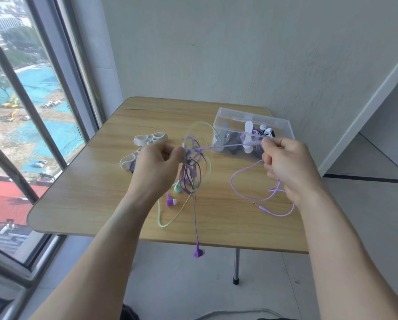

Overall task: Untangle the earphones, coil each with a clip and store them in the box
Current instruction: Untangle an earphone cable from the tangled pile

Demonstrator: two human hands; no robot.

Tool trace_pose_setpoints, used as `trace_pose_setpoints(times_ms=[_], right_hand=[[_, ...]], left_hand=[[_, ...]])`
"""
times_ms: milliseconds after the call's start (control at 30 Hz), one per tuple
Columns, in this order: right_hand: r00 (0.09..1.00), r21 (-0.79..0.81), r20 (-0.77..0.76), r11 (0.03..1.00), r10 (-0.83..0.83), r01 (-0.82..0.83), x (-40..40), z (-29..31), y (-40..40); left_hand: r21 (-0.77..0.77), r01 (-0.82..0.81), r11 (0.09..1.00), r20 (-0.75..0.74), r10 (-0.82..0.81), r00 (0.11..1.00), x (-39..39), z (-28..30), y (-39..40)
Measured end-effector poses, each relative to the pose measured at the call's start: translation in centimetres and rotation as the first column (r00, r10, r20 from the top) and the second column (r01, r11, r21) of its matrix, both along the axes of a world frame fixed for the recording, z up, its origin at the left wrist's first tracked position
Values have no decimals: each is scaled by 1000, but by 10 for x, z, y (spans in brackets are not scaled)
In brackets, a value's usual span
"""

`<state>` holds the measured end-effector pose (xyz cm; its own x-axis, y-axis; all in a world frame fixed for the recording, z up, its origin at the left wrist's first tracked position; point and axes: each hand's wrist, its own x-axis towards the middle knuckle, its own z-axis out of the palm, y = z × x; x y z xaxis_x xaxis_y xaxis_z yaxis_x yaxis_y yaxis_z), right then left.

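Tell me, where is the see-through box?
In the head view, the clear box sits on the far right part of the wooden table, just behind the right hand.

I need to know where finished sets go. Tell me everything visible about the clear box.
The box is clear plastic, rectangular and open-topped, standing flat on the table at its far right corner. Inside lie several coiled earphones on white clips, some dark, some light. The right hand is in front of it, not clearly touching it.
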<state>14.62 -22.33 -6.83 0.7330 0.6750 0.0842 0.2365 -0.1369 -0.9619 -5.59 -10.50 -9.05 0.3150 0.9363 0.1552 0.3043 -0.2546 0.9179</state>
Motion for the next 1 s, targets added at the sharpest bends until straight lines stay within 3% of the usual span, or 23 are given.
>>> trace_pose_setpoints(times_ms=[100, 233, 433, 567, 633, 700, 733, 800, 867, 933, 1000], right_hand=[[997, -81, -35, 994, 69, -72, -2, 2, -2], [992, -155, 84, 985, 93, -79, -2, 5, -4], [908, -424, 233, 876, 349, -228, -9, 8, -7], [799, -664, 440, 747, 409, -17, -26, 9, -2], [774, -779, 425, 626, 468, 49, -35, 13, -4], [773, -824, 399, 562, 493, 67, -40, 19, -7], [753, -811, 437, 578, 491, 94, -42, 21, -8], [713, -645, 574, 759, 402, 91, -46, 25, -8], [783, -380, 547, 921, 296, -83, -51, 26, -2], [834, -277, 396, 916, 384, -290, -58, 21, 4], [860, -207, 264, 897, 436, -391, -61, 10, 9]], left_hand=[[-43, -48, 998, 141, 54, 989, 1, 4, -1], [-5, 17, 1000, 130, -16, 991, -1, 8, -7], [87, 38, 995, 99, -47, 994, -3, 6, -6], [101, 60, 993, 101, -70, 992, 0, 8, -12], [81, 80, 993, 120, -90, 989, 2, 7, -13], [64, 84, 994, 131, -92, 987, 4, 6, -13], [60, 86, 994, 137, -94, 986, 5, 5, -12], [58, 121, 991, 144, -128, 981, 6, 4, -11], [51, 182, 982, 141, -188, 972, 8, 2, -11], [38, 240, 970, 146, -243, 959, 11, 2, -13], [24, 272, 962, 158, -272, 949, 12, 1, -13]])
